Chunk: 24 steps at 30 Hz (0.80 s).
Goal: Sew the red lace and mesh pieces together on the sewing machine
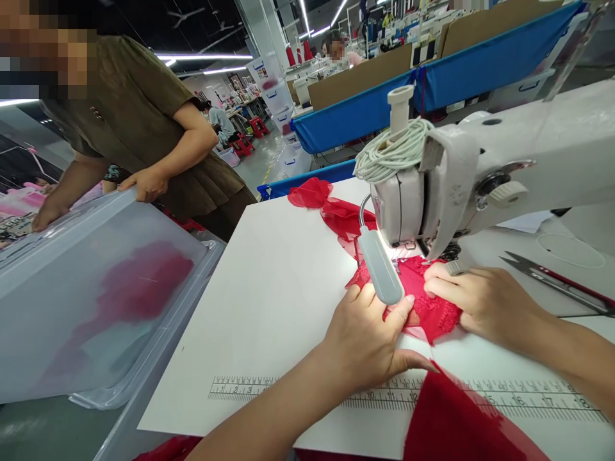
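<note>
Red lace-trimmed fabric (435,314) lies beneath the needle area of a white sewing machine (533,134). My left hand (362,339) rests on the cloth from the left, fingers spread and thumb stretched out to the right. Its fingertips are partly hidden behind a grey lamp (382,266). On the right side of the cloth, my right hand (485,301) is closed, its curled fingers pinching the lace edge. More sheer red fabric (346,214) trails behind the machine head. A darker red piece (461,416) hangs over the table's front edge.
Thread snips (562,278) lie right of my right hand. The white table (230,301) has a printed ruler (240,387) near its front. At left, a person (158,128) grips a translucent plastic bin (62,307) beside the table. Blue fabric troughs (355,115) stand behind.
</note>
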Tool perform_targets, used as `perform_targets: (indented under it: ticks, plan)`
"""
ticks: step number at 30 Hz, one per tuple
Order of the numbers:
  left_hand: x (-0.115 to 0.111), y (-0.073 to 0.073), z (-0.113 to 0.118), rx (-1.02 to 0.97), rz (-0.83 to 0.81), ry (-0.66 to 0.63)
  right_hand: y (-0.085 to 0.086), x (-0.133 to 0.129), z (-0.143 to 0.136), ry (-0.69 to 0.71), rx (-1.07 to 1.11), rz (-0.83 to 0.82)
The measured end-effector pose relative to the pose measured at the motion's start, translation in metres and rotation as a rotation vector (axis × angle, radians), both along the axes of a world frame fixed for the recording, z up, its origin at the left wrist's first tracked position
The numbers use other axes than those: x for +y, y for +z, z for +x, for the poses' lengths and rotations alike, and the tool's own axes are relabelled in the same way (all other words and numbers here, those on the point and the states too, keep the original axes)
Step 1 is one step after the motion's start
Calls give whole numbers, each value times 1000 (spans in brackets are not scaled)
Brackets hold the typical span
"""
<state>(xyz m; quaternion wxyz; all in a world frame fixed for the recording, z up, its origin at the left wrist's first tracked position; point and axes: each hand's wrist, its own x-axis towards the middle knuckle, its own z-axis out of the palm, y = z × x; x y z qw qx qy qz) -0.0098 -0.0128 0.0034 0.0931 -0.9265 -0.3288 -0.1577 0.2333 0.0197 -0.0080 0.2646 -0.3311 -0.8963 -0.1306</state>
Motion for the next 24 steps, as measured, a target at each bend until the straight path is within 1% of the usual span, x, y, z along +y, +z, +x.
perform_targets:
  ticks: [4,10,14,16,18,21,24]
  plan:
    - [3,-1,-2,38,-24,9,6,1,-3,-11,20,-13]
    - [6,-2,-4,26,14,20,2,3,0,-8,20,-104]
    - [4,3,-1,58,-7,44,1,0,2,-9,4,-115]
    - [2,7,2,72,-36,60,3,-3,2,-42,-9,-89]
    - [1,10,7,70,-81,90,6,-9,2,-77,-31,-21]
    - [2,12,13,61,-170,172,9,-18,0,-45,-46,71]
    - [5,12,16,67,-258,230,6,-26,-5,-12,-15,73]
